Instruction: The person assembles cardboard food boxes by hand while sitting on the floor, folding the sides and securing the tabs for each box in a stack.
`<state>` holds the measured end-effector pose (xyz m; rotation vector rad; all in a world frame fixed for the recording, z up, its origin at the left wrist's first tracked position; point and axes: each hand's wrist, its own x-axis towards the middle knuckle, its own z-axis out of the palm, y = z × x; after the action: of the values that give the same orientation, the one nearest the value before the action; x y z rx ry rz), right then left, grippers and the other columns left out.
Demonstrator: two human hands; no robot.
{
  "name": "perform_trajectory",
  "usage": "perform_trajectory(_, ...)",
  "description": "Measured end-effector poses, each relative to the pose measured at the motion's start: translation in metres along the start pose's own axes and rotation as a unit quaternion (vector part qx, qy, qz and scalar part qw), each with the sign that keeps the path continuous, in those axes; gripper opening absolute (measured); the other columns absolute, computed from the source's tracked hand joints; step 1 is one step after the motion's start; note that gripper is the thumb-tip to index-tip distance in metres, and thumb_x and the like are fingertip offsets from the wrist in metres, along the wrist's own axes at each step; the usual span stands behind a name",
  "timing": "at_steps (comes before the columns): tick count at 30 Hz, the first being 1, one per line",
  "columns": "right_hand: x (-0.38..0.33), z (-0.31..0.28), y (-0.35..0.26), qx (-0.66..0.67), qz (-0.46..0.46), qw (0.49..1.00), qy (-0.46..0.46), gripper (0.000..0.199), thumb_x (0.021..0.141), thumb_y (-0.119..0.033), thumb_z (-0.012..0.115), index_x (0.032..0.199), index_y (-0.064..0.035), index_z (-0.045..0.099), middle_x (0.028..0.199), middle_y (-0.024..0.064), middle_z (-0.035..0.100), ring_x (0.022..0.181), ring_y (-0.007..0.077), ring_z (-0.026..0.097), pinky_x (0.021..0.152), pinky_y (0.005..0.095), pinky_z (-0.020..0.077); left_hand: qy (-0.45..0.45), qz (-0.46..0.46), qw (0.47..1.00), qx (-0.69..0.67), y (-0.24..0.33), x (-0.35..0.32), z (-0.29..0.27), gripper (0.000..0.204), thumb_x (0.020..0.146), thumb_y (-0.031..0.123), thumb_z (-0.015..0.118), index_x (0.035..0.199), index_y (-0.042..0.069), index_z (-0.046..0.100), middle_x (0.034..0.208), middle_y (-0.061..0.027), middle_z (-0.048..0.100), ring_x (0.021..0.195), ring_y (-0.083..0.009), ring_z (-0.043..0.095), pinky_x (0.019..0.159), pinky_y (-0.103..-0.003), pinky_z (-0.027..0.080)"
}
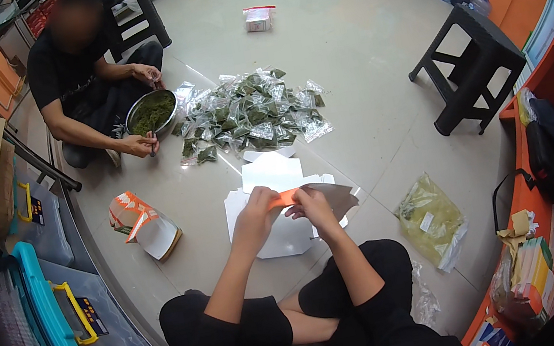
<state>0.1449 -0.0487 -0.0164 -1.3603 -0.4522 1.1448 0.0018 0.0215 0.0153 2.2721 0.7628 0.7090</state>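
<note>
Seated cross-legged on the floor, I hold a cardboard box blank (332,202) with an orange panel (285,199) between both hands. My left hand (256,215) pinches the panel's left end. The fingers of my right hand (314,209) close on its right part, where a greyish flap sticks out. Beneath them, flat white box blanks (269,171) lie spread on the tiles. Just beyond is a heap of small clear bags with green contents (255,112). Left of my hands rests a stack of orange-and-white box blanks (153,224).
At the far left a seated person (81,89) works over a steel bowl of shredded greens (152,112). A yellowish-green plastic bag (433,219) lies to my right. A black stool (473,64) stands beyond it. Lidded bins (101,330) and an orange shelf (538,97) flank me.
</note>
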Motion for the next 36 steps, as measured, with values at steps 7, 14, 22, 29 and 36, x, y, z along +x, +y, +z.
perform_trajectory(7,0.007,-0.007,0.012,-0.116,-0.166,0.979,0.018,0.022,0.080,-0.015,0.067,0.087,0.0052,0.062,0.077,0.0089,0.066,0.067,0.0124,0.063,0.059,0.0227,0.0479,0.110,-0.092,0.975,-0.169,-0.005,0.002,0.007,0.008,0.080,0.007,0.063,0.086,0.003,0.061,0.090,-0.0079,0.061,0.077,-0.0207,0.065,0.062,-0.032,0.051)
perform_trajectory(14,0.004,0.009,0.017,-0.058,-0.124,0.990,-0.023,0.022,0.082,-0.016,0.069,0.090,0.0026,0.064,0.078,0.0069,0.065,0.068,0.0119,0.060,0.065,0.0242,0.0490,0.136,-0.121,0.980,-0.077,0.000,-0.003,-0.001,0.015,0.080,0.016,0.069,0.082,0.001,0.068,0.077,-0.0062,0.066,0.068,-0.0134,0.065,0.057,-0.022,0.051)
perform_trajectory(22,0.015,0.001,0.040,-0.149,-0.210,0.966,0.005,0.025,0.085,-0.015,0.064,0.103,0.0019,0.060,0.091,0.0094,0.066,0.083,0.0151,0.064,0.075,0.0265,0.0508,0.111,-0.172,0.961,-0.186,-0.019,-0.009,0.016,0.019,0.084,0.016,0.064,0.094,0.000,0.066,0.087,-0.0071,0.066,0.075,-0.0126,0.064,0.057,-0.024,0.053)
perform_trajectory(29,0.011,-0.006,0.040,-0.042,-0.177,0.982,-0.048,0.025,0.087,-0.014,0.061,0.108,-0.0005,0.059,0.098,0.0096,0.065,0.087,0.0157,0.064,0.078,0.0265,0.0514,0.089,-0.141,0.964,-0.209,-0.015,-0.006,0.008,0.019,0.083,0.017,0.066,0.092,0.000,0.067,0.084,-0.0060,0.066,0.076,-0.0122,0.063,0.060,-0.024,0.049)
perform_trajectory(36,0.041,-0.028,0.076,-0.271,-0.367,0.890,-0.002,0.021,0.088,-0.015,0.060,0.105,-0.0030,0.059,0.095,0.0072,0.063,0.088,0.0155,0.060,0.080,0.0286,0.0481,0.056,-0.125,0.976,-0.169,-0.002,0.004,-0.007,0.014,0.080,0.015,0.068,0.084,0.002,0.069,0.079,-0.0035,0.065,0.074,-0.0105,0.063,0.055,-0.022,0.044)
